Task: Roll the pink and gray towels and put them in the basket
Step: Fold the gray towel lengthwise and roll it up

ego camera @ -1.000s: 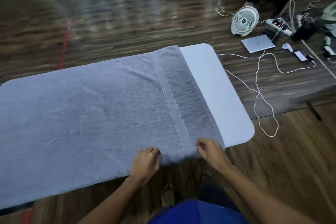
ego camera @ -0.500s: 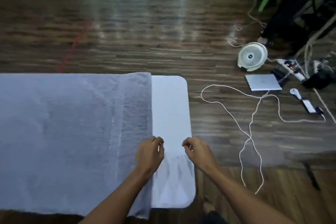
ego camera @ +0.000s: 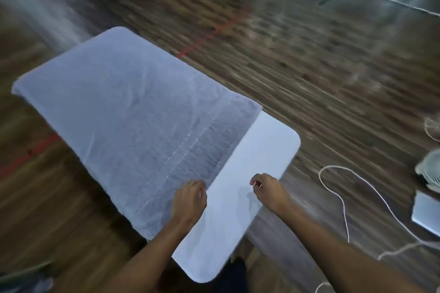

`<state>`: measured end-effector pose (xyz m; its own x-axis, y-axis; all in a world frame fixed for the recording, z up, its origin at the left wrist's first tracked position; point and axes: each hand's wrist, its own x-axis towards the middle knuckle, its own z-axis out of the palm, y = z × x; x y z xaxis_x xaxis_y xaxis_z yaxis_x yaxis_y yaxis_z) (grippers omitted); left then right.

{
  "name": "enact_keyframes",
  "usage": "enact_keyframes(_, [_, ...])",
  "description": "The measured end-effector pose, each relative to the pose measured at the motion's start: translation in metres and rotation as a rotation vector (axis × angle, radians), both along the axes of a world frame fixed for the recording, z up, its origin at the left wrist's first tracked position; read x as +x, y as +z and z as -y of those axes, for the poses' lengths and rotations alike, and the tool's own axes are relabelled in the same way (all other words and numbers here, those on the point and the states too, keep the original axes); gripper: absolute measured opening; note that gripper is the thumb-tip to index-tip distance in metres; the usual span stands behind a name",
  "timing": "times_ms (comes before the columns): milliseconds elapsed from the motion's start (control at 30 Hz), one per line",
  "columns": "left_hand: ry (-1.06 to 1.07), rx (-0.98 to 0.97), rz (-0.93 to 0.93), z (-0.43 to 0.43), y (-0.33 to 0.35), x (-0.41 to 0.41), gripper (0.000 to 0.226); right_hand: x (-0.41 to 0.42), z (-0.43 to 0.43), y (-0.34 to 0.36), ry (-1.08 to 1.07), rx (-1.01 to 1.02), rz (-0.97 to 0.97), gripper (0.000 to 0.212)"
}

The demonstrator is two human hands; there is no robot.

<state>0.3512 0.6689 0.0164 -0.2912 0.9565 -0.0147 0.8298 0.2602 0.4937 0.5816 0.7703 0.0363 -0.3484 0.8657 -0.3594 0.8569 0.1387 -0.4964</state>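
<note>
the gray towel lies spread flat along the white table, covering all but the table's right end. the left hand sits at the towel's short edge near the table's front side, fingers curled; blur hides whether it pinches the cloth. the right hand hovers over the bare right end of the table, fingers curled in, holding nothing. a white cord loops on the floor right of the table.

Gray towel lies spread flat across the white tabletop, and the view is blurred. Left hand sits at the towel's right edge, fingers curled, grip unclear. Right hand hovers over bare tabletop, fingers curled, holding nothing. White cord loops on the wooden floor at right.
</note>
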Motion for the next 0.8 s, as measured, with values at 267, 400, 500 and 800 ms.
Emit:
enact_keyframes(267, [0.378,-0.086,-0.013,0.031,-0.017,-0.017,0.01,-0.033,-0.091,-0.011,0.318,0.028,0.118,0.028])
enact_keyframes(400, [0.569,-0.162,0.015,0.06,-0.019,-0.006,0.017,-0.037,-0.134,-0.015,0.482,0.139,0.148,0.029])
enact_keyframes(500, [0.696,-0.249,0.025,0.07,-0.015,0.012,0.025,-0.04,-0.169,-0.02,0.626,0.261,0.144,0.036])
enact_keyframes(800, [0.956,-0.304,0.063,0.059,-0.024,0.048,0.049,-0.053,-0.28,-0.045,0.984,0.363,0.219,0.051])
